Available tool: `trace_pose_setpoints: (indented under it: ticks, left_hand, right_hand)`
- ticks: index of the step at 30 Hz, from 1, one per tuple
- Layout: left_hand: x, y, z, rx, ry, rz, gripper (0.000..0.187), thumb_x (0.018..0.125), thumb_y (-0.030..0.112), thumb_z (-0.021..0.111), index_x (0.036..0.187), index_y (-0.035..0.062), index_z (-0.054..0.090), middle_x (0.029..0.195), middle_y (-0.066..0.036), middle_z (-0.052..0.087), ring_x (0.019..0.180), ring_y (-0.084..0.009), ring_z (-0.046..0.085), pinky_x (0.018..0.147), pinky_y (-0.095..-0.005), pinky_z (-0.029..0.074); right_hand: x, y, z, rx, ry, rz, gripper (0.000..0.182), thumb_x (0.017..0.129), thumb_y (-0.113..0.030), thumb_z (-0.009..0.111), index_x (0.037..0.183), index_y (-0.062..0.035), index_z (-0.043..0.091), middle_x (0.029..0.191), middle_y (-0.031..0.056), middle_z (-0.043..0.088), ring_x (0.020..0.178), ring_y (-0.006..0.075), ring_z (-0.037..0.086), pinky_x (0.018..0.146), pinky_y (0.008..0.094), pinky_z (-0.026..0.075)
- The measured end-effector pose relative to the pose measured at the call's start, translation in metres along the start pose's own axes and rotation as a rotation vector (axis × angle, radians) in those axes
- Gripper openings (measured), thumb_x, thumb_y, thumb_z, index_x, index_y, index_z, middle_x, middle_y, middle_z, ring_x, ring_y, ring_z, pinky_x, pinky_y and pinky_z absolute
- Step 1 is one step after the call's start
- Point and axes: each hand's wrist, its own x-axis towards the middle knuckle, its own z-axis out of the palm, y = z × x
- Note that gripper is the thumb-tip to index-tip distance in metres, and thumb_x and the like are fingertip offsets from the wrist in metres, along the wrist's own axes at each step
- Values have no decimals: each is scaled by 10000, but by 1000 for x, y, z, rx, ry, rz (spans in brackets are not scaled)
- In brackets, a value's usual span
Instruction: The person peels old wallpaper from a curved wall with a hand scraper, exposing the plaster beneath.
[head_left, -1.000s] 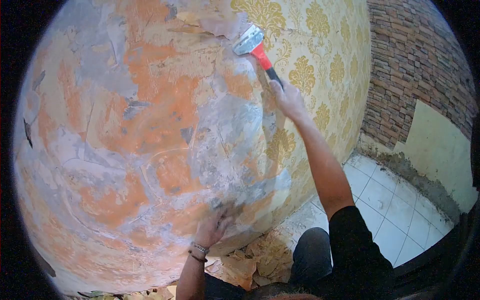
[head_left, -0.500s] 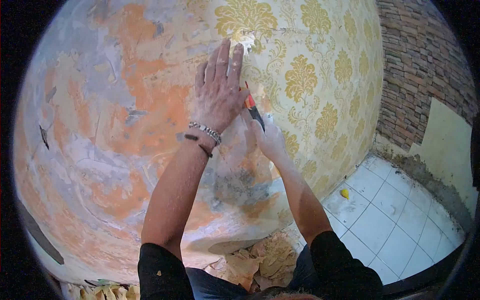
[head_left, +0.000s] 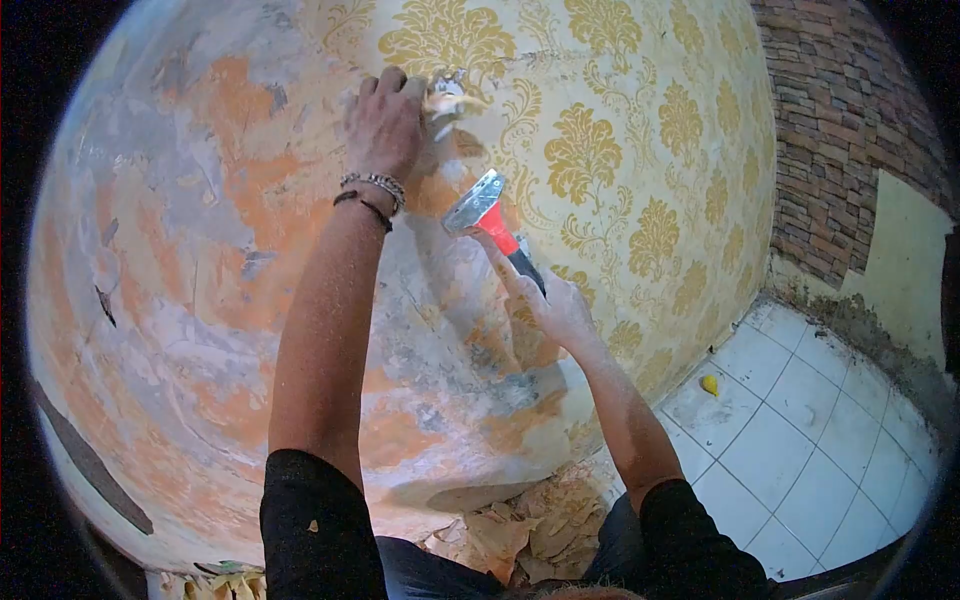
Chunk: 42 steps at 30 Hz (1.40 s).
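Note:
My right hand (head_left: 562, 308) is wrapped round the black end of a scraper (head_left: 506, 236) with a red neck and a wide metal head. The scraper's head is held up in front of the wall, left of the patterned paper. Higher up, my left hand (head_left: 386, 125) has its fingers curled at the torn edge of the wallpaper (head_left: 585, 155), with a loose, curled flap of wallpaper (head_left: 452, 103) at its fingertips. This paper is cream with gold damask motifs. Left of it lies the stripped wall (head_left: 240, 200), patchy orange, grey and white.
Torn paper scraps (head_left: 535, 525) are heaped on the floor between my legs. To the right are white floor tiles (head_left: 770, 440) with a small yellow object (head_left: 709, 385). A brick-patterned wall (head_left: 850, 130) meets the papered wall at the corner.
My left hand has gone from lying flat on the wall to curled at the paper flap, further left. The scraper has come out from under it, its head now visible.

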Motion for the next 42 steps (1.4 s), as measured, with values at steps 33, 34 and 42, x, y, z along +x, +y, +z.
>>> trace_pose_setpoints:
  ticks: [33, 34, 42]
  left_hand:
    - [-417, 52, -76, -896, -1140, 47, 842, 835, 371, 677, 1495, 101, 229, 1466, -216, 363, 1337, -355, 384, 1100, -458, 317]
    - [-414, 56, -75, -902, -1138, 55, 842, 835, 371, 677, 1495, 101, 229, 1466, -216, 363, 1337, -355, 384, 1100, -458, 317]
    - [-328, 76, -70, -1438, -342, -630, 660, 945, 265, 546, 1458, -20, 244, 1268, -216, 525, 1159, -309, 522, 974, -395, 414]
  right_hand:
    - [-10, -59, 29, 243, -30, -166, 595, 959, -176, 433, 1505, -121, 203, 1054, 284, 616, 912, 486, 601, 811, 523, 459]
    - [-1, -63, 43, 211, 110, -361, 597, 959, -162, 431, 1507, -122, 198, 1031, 283, 619, 877, 473, 609, 776, 511, 470]
    - [27, -143, 67, 492, 97, -187, 616, 959, -134, 403, 1525, -163, 159, 792, 185, 603, 567, 307, 584, 596, 388, 487]
